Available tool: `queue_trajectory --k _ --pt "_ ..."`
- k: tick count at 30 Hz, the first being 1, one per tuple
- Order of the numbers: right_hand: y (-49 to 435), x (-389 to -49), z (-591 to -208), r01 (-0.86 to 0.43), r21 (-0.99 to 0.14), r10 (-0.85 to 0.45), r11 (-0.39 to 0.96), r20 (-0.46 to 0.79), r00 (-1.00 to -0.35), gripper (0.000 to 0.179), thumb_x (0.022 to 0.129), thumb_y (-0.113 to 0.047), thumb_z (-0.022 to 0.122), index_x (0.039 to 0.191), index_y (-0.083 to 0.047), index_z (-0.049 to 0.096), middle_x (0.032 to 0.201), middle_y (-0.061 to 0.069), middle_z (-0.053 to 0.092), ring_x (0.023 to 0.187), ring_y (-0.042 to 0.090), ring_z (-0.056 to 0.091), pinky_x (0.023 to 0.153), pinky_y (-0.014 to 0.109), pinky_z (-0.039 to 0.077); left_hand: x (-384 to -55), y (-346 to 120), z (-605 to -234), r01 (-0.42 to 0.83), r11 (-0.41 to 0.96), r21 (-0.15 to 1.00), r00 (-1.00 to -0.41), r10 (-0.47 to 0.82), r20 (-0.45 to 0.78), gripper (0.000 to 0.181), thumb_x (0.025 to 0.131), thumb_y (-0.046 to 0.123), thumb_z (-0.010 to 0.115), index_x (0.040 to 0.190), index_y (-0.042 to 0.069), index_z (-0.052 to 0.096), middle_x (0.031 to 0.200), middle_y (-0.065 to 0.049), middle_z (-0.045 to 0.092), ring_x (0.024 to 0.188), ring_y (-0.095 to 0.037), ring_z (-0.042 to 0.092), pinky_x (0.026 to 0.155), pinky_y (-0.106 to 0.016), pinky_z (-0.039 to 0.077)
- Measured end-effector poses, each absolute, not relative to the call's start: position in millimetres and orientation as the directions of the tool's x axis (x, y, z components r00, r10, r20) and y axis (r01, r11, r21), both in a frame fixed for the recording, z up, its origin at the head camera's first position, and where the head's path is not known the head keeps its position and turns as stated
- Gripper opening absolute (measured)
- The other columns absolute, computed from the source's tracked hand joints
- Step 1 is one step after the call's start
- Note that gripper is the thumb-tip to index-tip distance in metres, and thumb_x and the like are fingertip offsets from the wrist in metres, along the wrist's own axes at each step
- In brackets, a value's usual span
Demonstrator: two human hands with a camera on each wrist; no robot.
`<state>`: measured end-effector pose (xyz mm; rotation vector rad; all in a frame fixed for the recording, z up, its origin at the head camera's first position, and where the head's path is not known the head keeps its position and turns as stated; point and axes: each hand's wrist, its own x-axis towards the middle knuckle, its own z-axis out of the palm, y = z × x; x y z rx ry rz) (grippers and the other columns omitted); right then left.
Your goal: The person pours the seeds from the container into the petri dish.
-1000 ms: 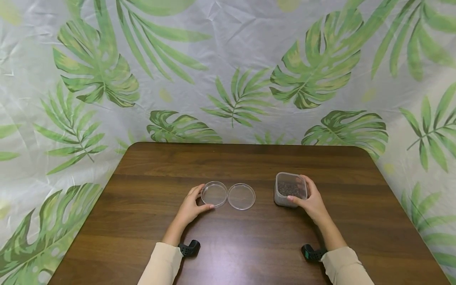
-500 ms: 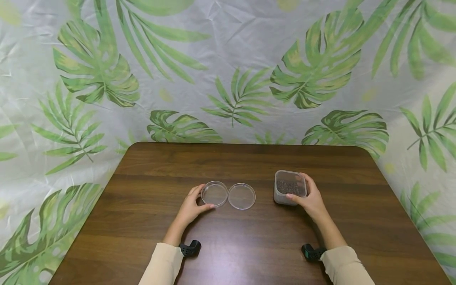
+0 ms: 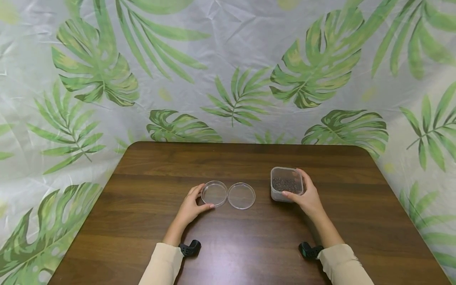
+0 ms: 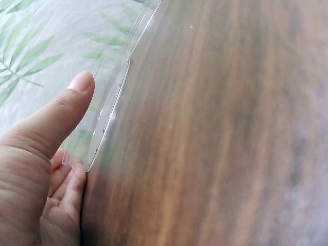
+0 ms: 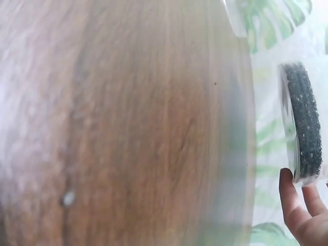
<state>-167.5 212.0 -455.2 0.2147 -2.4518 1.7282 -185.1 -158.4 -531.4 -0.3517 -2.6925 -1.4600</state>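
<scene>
My left hand [image 3: 189, 206] grips a clear round petri dish [image 3: 214, 194] that sits on the table, thumb at its near rim and fingers at the left side. In the left wrist view the dish [image 4: 105, 120] shows edge-on between thumb and fingers. Touching it on the right lies a second clear round dish half [image 3: 241, 196]. With my right hand [image 3: 309, 198] I hold a square clear plastic container [image 3: 276, 194], thumb in front and fingers behind. Dark, soil-like granules [image 5: 305, 120] cover its bottom. The right wrist view shows the container raised off the tabletop.
The brown wooden table [image 3: 246, 245] has rounded far corners. Behind it hangs a pale cloth [image 3: 249, 47] printed with green leaves. A black wrist device [image 3: 190, 248] is on my left wrist, and another black device [image 3: 310, 251] on my right.
My right hand has lifted the container of granules and carried it slightly left and away from me. The left hand and both dish halves have stayed in place.
</scene>
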Motion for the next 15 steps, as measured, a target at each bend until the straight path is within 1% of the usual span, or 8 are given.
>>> queue_trajectory --k 4,7,11,15 --pt "208 -168 -454 -0.211 -0.917 -0.032 0.338 0.213 -0.976 0.086 0.069 -0.005 0.076 0.137 0.002 0.025 0.131 0.028 0.037 0.121 0.041 0.03 0.092 0.058 0.027 -185 -158 -532 0.224 0.526 0.821 -0.973 0.173 0.155 0.083 0.065 0.029 0.08 0.133 0.003 0.04 0.128 -0.014 0.042 0.107 -0.031 0.052 0.093 -0.041 0.038" --pt "205 -168 -452 -0.216 -0.913 -0.033 0.347 0.218 -0.975 0.087 0.069 -0.006 0.076 0.138 0.002 0.024 0.132 0.026 0.037 0.123 0.041 0.027 0.093 0.059 0.025 -185 -158 -533 0.227 0.524 0.821 -0.972 0.174 0.158 0.084 0.065 0.029 0.08 0.134 0.002 0.04 0.128 -0.014 0.042 0.107 -0.031 0.051 0.093 -0.042 0.039" --pt "199 -168 -446 -0.2 -0.898 -0.025 0.392 0.207 -0.978 0.088 0.07 -0.01 0.077 0.14 -0.002 0.023 0.134 0.025 0.034 0.123 0.041 0.027 0.091 0.059 0.028 -186 -159 -533 0.23 0.522 0.822 -0.971 0.174 0.161 0.084 0.065 0.029 0.08 0.134 0.002 0.039 0.128 -0.014 0.042 0.108 -0.031 0.051 0.093 -0.042 0.039" --pt "191 -168 -442 -0.219 -0.88 -0.026 0.421 0.23 -0.973 0.089 0.068 -0.01 0.078 0.139 -0.001 0.024 0.133 0.025 0.035 0.119 0.041 0.032 0.089 0.057 0.032 -186 -159 -533 0.229 0.521 0.822 -0.972 0.176 0.158 0.084 0.065 0.029 0.08 0.134 0.002 0.039 0.128 -0.014 0.042 0.108 -0.031 0.051 0.093 -0.041 0.038"
